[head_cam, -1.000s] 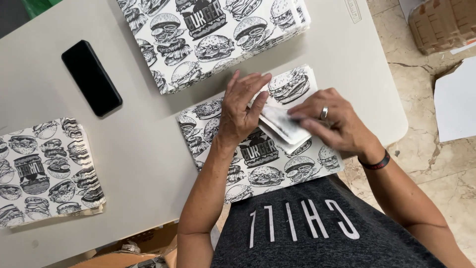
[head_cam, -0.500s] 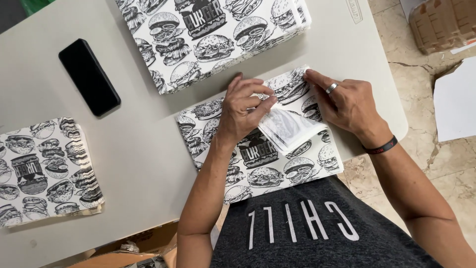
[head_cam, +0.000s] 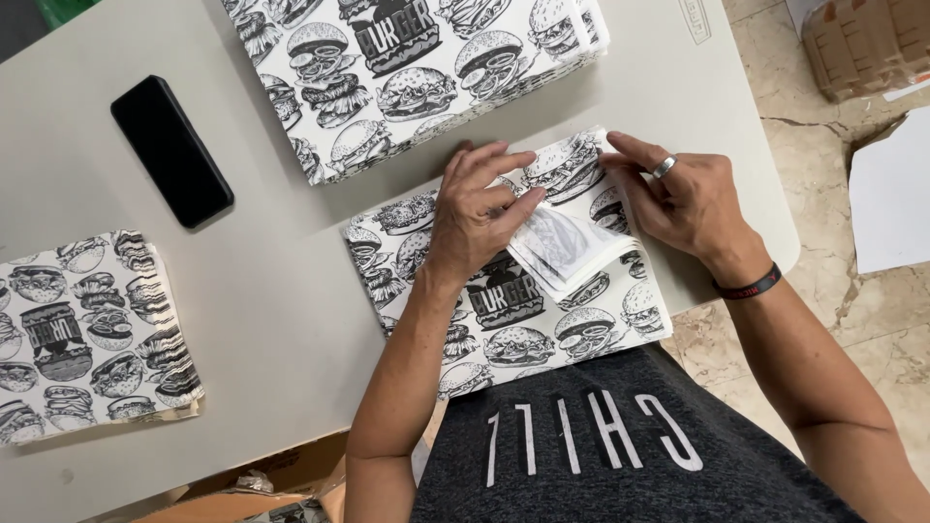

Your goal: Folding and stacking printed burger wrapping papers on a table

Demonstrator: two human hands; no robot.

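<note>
Left hand (head_cam: pixel 477 215) flat, pinning folded flap | right hand (head_cam: pixel 678 194) open, fingers creasing black-and-white burger-print paper sheet (head_cam: pixel 504 291) at pale grey counter (head_cam: pixel 271 291) near edge | keep flap pinned, press crease evenly.

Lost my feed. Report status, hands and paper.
Left hand flat on folded flap. Right hand pressing printed sheet. Phone, two stacks lie apart.

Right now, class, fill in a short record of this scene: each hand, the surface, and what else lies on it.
left hand: flat on the printed sheet, fingertips on a folded flap
right hand: at the sheet's far right corner, ring on one finger
table: pale grey
phone: black, screen dark, far left
large stack: printed sheets, far side
small stack: printed sheets, near left
</note>
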